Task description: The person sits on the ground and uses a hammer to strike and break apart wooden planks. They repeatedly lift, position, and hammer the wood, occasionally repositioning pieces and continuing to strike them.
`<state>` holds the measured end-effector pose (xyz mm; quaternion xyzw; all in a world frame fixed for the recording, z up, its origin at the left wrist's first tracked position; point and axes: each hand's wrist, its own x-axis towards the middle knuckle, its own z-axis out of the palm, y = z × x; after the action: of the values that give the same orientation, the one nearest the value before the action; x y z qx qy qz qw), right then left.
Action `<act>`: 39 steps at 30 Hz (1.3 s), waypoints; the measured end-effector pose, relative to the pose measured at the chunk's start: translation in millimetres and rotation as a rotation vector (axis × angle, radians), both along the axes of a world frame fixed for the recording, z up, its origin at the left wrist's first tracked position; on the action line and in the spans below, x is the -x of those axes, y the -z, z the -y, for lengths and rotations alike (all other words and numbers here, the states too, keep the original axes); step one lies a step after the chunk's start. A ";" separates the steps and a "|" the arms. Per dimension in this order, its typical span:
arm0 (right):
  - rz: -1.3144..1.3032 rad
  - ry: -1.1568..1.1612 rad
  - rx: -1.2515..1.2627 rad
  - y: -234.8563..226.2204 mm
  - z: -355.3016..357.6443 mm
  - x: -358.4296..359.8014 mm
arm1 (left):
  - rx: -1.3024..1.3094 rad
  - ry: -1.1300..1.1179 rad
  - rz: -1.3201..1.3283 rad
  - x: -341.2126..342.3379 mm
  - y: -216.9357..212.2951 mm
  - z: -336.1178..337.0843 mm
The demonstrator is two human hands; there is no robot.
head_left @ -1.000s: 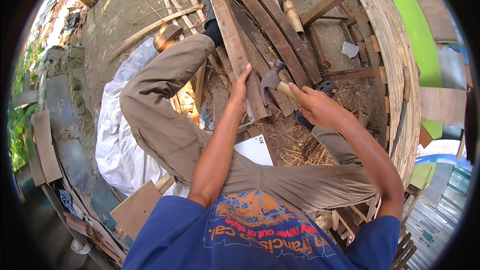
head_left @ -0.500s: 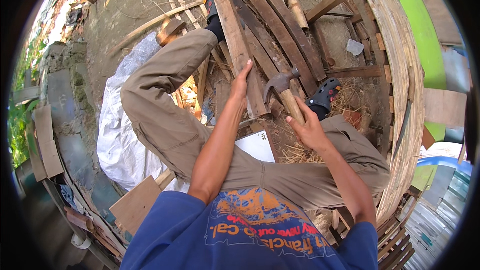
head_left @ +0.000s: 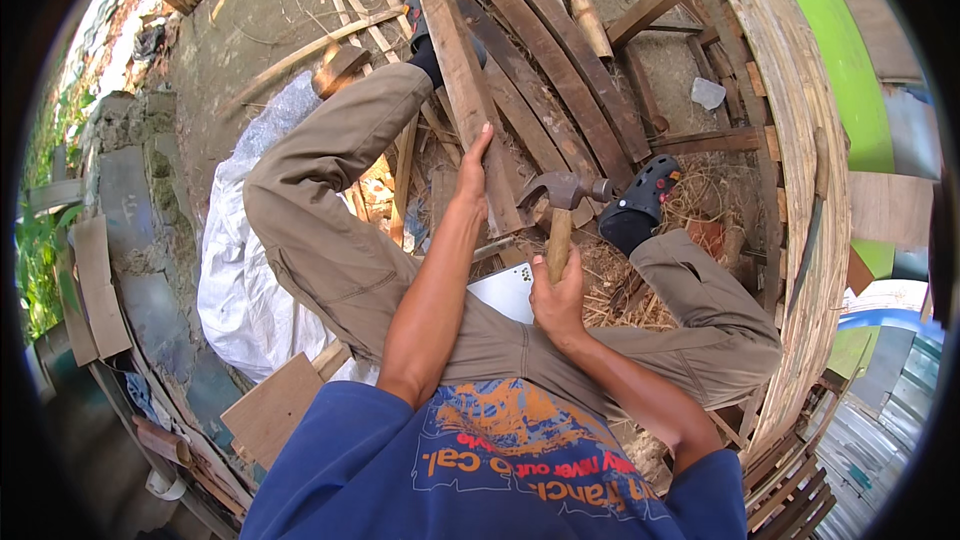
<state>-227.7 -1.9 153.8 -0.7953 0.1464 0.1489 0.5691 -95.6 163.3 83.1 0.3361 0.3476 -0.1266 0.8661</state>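
Observation:
A long brown wooden plank (head_left: pixel 452 55) runs from between my feet back toward my lap. My left hand (head_left: pixel 475 178) is closed round its left edge near the near end, thumb lying along the top. In my right hand (head_left: pixel 557 300) is a claw hammer (head_left: pixel 560 236), held by its wooden handle in front of my lap. The hammer's head lies sideways, its claw pointing left at the right edge of the plank's near end. Whether the claw touches the wood, or a nail there, I cannot tell.
Several dark planks (head_left: pixel 560 65) lie beyond, beside a bamboo pole (head_left: pixel 580 0). A white sack (head_left: pixel 245 280) lies left of my leg, near a block wall (head_left: pixel 125 200). Stacked long boards (head_left: pixel 800 170) curve along the right. A white sheet (head_left: pixel 505 292) sits below the plank.
My right hand has moved left and nearer to me with the hammer. The hammer has turned, its handle now more upright and its claw closer to the plank. My left hand stays on the plank.

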 end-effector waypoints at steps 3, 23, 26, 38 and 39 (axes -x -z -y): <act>-0.036 -0.129 0.031 -5.1 19.9 -15.1 | -0.050 0.021 -0.015 -1.3 -9.8 2.2; -0.063 -0.645 0.157 -79.6 59.5 -86.2 | 0.030 -0.003 0.024 -5.9 24.0 0.8; -0.252 -0.528 0.114 -76.1 56.5 -82.4 | 0.005 0.002 -0.004 -3.3 30.7 -2.0; -0.139 -0.192 -0.123 -11.5 26.8 -17.4 | -0.090 0.041 -0.042 -9.0 23.9 -8.4; -0.122 -0.194 -0.097 -10.2 27.4 -17.2 | -0.072 0.047 -0.032 -9.2 28.8 -9.0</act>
<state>-210.5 -29.2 164.1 -0.7666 0.0957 0.2584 0.5800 -86.4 172.2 54.3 0.3731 0.3577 -0.1394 0.8446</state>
